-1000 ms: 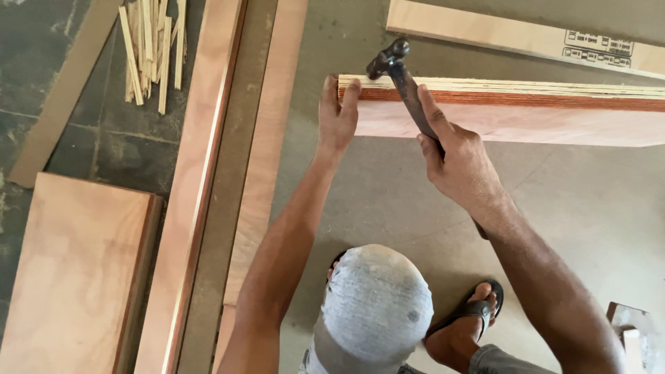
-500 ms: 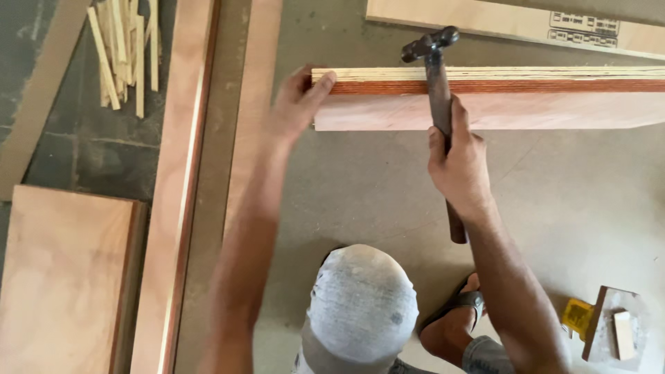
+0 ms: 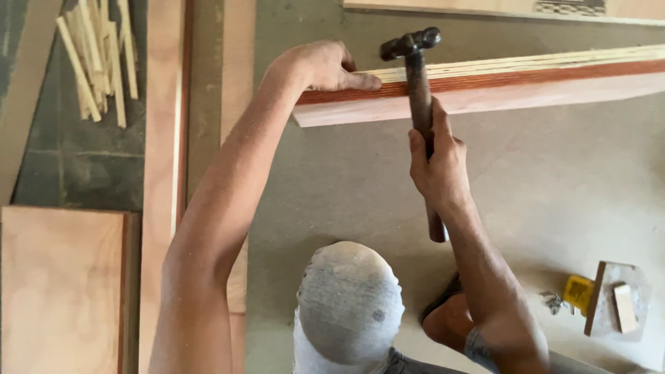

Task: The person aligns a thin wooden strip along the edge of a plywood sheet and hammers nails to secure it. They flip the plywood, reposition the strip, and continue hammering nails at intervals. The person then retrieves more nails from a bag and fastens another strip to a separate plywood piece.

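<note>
Down on the floor, kneeling, grey cap low in view. Right hand wrapped tight round the dark handle of a hammer, fingers closed, shaft upright across the near face of a long reddish board standing on edge; hammer head just above the board's pale layered top edge. Left hand resting on the left end of that same board, fingers curled over the far side, thumb stretched flat along the top edge towards the hammer, gripping nothing else. Beyond the board, another pale plank along the upper border. Left of the arm, two long wooden strips running up and down, a bundle of thin sticks on dark tiles, a flat plywood panel at the lower left. Lower right, a small wooden block beside something yellow, too small to tell
</note>
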